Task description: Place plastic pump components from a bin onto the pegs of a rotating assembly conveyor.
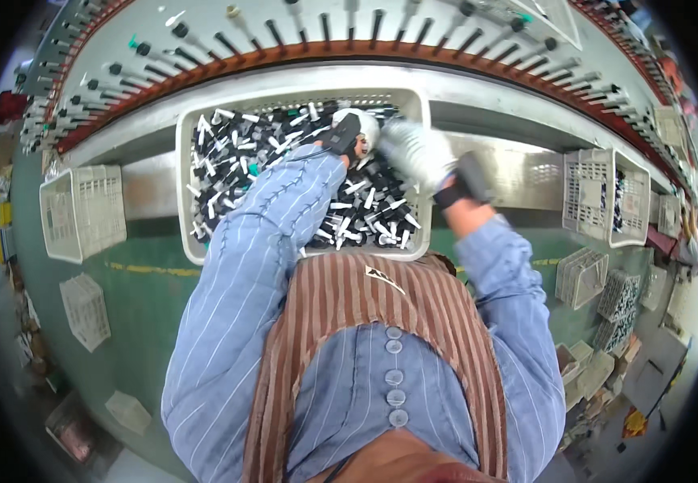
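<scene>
A pale plastic crate [423,113] in front of me is filled with small black-and-white plastic parts [240,145], narrow white tips on dark bodies. My left hand [367,131], in a white glove with a black device strapped at the wrist, is over the parts near the crate's far right. Its fingers look curled together, and whatever they hold is hidden. My right hand [419,153], also white-gloved with a black wrist strap, is just right of it, over the crate's right rim. Motion smears this hand, so its fingers cannot be made out.
Beyond the crate runs a curved brown-edged rack [349,53] with a row of upright dark-and-clear parts. A metal ledge [518,165] lies before it. White crates stand at left [83,213] and right [606,197], with several more on the green floor [144,298].
</scene>
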`<state>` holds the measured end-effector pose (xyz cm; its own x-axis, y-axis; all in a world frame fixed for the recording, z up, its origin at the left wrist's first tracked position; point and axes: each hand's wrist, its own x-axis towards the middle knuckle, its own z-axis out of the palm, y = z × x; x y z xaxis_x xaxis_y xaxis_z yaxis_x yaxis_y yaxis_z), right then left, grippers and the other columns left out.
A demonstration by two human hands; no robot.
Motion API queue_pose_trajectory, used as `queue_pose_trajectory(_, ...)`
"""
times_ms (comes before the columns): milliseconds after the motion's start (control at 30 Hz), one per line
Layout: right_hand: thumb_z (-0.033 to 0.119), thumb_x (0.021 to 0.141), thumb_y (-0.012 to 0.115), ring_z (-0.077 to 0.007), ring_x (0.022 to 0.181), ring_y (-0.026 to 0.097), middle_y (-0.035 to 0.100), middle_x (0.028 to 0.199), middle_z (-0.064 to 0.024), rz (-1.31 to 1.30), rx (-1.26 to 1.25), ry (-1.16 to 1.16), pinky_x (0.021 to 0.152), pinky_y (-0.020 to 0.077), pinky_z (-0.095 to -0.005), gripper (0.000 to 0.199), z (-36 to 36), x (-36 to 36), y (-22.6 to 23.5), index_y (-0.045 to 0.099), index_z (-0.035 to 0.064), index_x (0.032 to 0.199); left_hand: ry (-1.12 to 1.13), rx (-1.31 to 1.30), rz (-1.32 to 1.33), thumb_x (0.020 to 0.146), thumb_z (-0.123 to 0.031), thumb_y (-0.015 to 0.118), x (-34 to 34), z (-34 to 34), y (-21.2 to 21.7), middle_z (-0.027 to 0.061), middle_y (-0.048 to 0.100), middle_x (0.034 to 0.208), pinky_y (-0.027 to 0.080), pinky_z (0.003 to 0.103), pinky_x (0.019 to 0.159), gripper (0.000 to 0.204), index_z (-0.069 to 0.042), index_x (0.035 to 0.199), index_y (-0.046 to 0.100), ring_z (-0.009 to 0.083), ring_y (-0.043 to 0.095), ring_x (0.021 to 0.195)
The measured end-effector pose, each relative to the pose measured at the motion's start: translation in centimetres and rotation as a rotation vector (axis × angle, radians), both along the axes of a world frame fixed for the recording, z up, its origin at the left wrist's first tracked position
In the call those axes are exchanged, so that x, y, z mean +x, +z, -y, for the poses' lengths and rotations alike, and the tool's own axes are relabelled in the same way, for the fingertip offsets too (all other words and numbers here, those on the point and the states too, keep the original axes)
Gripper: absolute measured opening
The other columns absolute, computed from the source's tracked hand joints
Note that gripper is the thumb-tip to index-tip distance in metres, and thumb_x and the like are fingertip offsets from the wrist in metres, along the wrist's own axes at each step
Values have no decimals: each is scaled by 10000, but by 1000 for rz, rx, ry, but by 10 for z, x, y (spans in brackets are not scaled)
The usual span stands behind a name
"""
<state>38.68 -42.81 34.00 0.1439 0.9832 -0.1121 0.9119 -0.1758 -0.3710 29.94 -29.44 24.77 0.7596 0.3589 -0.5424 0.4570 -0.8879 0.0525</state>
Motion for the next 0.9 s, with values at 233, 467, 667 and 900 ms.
queue_pose_trajectory(233, 268, 883, 634, -303, 831, 709, 719, 939, -148, 273, -209, 100, 709, 571, -431, 210, 9, -39, -44, 742, 91, 916, 52, -129, -21, 846, -545, 596, -16, -20, 0, 198, 727, 1002, 535, 452, 837, 549, -46, 1014, 753, 364, 697, 956)
queue_pose_trajectory(467, 196, 895, 559, -342, 767, 705, 712, 823, -164, 160, -128, 87, 641, 549, -465, 201, 32, -38, -47, 693, 48, 911, 249, -480, 259, 812, -504, 712, -57, -22, 19, 167, 720, 916, 539, 383, 730, 592, -16, 1145, 681, 273, 686, 790)
queue_pose_trajectory(667, 165, 836, 623, -394, 882, 656, 663, 993, -227, -459, 32, -184, 784, 519, -468, 237, 46, -24, 12, 585, 29, 1026, 650, -966, 716, 933, -254, 606, -101, -26, 43, 78, 674, 964, 544, 274, 726, 393, -43, 1261, 554, 154, 651, 824)
queue_pose_trajectory(900, 215, 950, 540, -202, 900, 615, 634, 926, -100, -989, 233, -293, 839, 494, -337, 232, 64, -6, -34, 680, 33, 982, 670, -915, 882, 916, -212, 631, -78, -22, 67, -28, 563, 774, 465, 238, 570, 155, -105, 1028, 626, 82, 540, 634)
